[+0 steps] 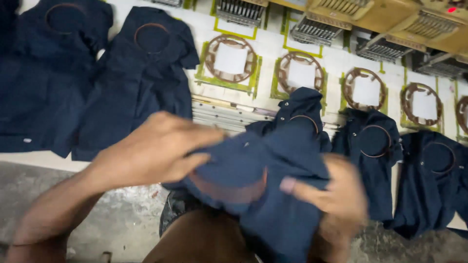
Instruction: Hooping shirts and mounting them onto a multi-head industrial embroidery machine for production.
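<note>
**Both hands on a navy garment with a hoop beneath the cloth**

Fingers of the left hand are curled down together over the top of a navy garment, pinching the cloth where a round hoop shows through as a brownish curve. The right hand grips the same garment from the other side, its fingers closed on the fabric, though motion blur hides exactly how they lie. The garment is held up over the person's lap, in front of the near edge of the desk, not resting on it.

To do this well, I judge the cloth should be pulled evenly across the ring from both sides, so that no fold gets trapped at its edge, and both grips kept firm until the fabric sits flat and taut.

Beyond the hands, along the near edge of the desk, more navy garments lie flat, each with a ring set into it: one just behind the held piece, two toward the right edge, and two large ones at the left. Farther back, a row of brown ring-shaped holders framed in green sits on the white surface. At the far edge stand dark, comb-like machine heads.
</note>
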